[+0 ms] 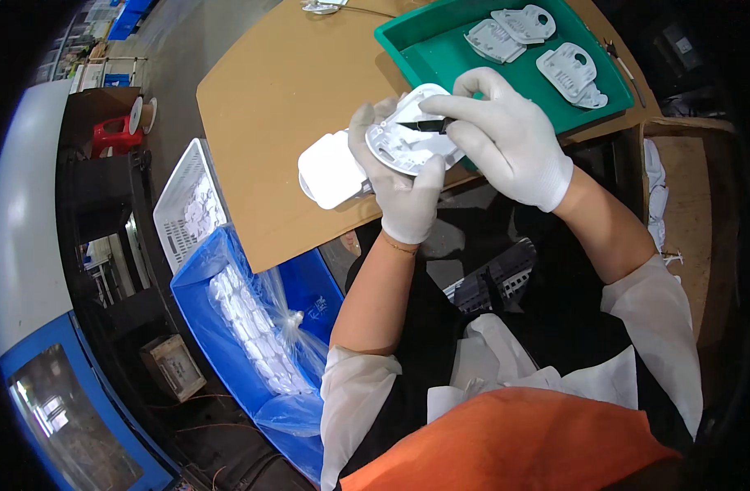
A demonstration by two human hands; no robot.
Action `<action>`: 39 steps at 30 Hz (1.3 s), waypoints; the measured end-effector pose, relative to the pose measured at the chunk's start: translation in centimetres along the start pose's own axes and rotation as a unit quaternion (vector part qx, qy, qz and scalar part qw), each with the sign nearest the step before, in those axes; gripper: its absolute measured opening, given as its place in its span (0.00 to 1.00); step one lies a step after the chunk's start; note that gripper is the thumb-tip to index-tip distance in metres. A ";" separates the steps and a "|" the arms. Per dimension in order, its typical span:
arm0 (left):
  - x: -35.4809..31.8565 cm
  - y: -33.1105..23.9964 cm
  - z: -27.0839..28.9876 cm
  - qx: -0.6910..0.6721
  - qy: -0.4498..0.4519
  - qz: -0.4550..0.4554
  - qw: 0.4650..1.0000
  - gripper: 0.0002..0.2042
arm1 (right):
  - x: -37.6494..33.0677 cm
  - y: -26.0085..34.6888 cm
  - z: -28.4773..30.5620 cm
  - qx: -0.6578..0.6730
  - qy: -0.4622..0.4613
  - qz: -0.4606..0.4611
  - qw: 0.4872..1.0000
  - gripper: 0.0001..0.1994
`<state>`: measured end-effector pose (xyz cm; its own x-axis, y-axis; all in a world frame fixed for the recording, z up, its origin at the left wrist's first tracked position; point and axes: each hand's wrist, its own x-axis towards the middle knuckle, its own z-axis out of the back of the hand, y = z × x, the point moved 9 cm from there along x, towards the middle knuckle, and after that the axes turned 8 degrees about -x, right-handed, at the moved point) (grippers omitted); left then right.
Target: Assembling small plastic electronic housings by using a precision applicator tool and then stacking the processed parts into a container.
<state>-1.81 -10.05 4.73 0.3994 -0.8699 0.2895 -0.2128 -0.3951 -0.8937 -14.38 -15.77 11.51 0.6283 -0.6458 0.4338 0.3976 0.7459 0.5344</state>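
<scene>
A round white plastic part (407, 139) sits in the upper middle of the frame, tilted with its ribbed inner face toward the camera, over the near edge of the table. The gloved left hand (395, 176) cups it from below and the left. A small dark blade (428, 125) lies across its top, pinched by the gloved right hand (506, 135).

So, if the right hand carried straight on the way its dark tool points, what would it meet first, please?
Probably the white plastic part held in the left hand; the right hand aims its dark tool leftward onto it, apparently touching already.
</scene>
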 end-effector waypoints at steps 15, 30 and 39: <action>0.0 -0.7 0.3 0.050 -0.035 -0.011 0.998 0.44 | -0.3 -0.2 -0.8 -0.006 0.067 0.003 0.998 0.12; -0.1 -0.8 -0.2 0.099 -0.023 -0.015 0.995 0.39 | -0.2 -0.4 -1.5 -0.014 0.115 0.013 0.993 0.12; -0.5 -0.8 0.1 0.118 -0.042 -0.039 0.991 0.38 | -0.3 -0.4 -1.5 -0.032 0.114 0.002 0.993 0.12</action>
<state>-1.77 -9.30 5.24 0.4808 -0.8081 0.3403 0.0322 -0.3715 -0.9279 -13.72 -15.58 10.05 0.7618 -0.5946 0.2572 0.4322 0.7622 0.4819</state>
